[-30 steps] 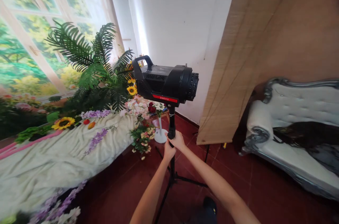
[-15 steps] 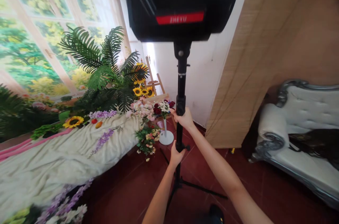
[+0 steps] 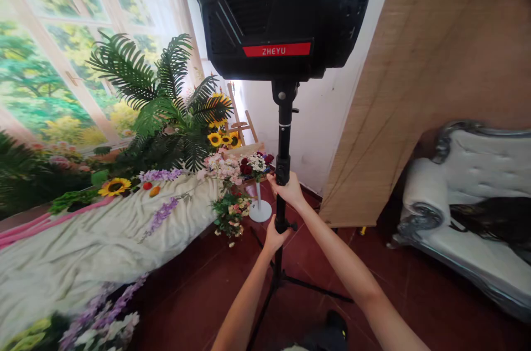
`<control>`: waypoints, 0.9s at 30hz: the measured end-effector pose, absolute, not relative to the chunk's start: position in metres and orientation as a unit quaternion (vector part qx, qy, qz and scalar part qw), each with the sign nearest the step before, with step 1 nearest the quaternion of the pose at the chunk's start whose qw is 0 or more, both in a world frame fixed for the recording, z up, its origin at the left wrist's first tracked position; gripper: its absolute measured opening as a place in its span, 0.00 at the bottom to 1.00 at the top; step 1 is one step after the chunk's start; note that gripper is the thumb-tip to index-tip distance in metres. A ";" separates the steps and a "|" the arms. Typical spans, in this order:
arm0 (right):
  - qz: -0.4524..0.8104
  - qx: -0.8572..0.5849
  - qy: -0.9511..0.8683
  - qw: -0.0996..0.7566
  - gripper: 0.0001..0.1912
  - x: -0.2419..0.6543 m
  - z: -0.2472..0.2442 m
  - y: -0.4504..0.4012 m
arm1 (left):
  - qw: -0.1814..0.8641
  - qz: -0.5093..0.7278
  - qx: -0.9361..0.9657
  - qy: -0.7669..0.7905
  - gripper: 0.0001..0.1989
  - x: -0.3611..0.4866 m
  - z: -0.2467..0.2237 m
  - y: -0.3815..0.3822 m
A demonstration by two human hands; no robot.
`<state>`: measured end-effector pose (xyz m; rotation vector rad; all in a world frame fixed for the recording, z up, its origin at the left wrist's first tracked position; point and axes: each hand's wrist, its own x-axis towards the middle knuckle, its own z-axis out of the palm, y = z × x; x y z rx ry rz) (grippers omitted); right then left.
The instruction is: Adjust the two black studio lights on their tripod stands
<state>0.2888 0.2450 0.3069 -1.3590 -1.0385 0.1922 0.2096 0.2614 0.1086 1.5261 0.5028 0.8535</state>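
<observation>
A black studio light with a red ZHEYU label sits on top of a black light stand. My right hand is wrapped round the stand's pole just below an upper collar. Lower down, my left hand grips the pole at a joint with a side knob. The stand's legs spread on the dark red tiled floor. Parts of the fingers of both hands are hidden behind the pole.
To the left, a cloth-draped surface carries artificial flowers and a sunflower. A palm plant and a wooden easel stand behind. On the right are a hanging bamboo blind and a white tufted sofa.
The studio light has come down in view, and more of its top shows. The upper pole and my right hand are slightly lower, closer to my left hand. Both hands keep their grip.
</observation>
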 end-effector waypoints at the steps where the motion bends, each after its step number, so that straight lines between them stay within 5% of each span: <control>1: 0.086 -0.599 -0.458 0.651 0.19 0.289 0.306 0.245 | 0.624 0.359 0.661 0.211 0.18 0.208 0.114 0.262; 8: 0.097 -0.603 -0.446 0.654 0.18 0.291 0.300 0.247 | 0.601 0.430 0.626 0.250 0.13 0.237 0.147 0.272; 21: 0.153 -0.592 -0.543 0.576 0.18 0.310 0.304 0.221 | 0.553 0.456 0.600 0.355 0.18 0.250 0.160 0.267; 24: 0.238 -0.551 -0.576 0.555 0.25 0.332 0.277 0.195 | 0.564 0.458 0.582 0.364 0.17 0.248 0.167 0.264; 27: 0.264 -0.598 -0.506 0.563 0.19 0.345 0.226 0.170 | 0.561 0.461 0.583 0.363 0.17 0.247 0.170 0.262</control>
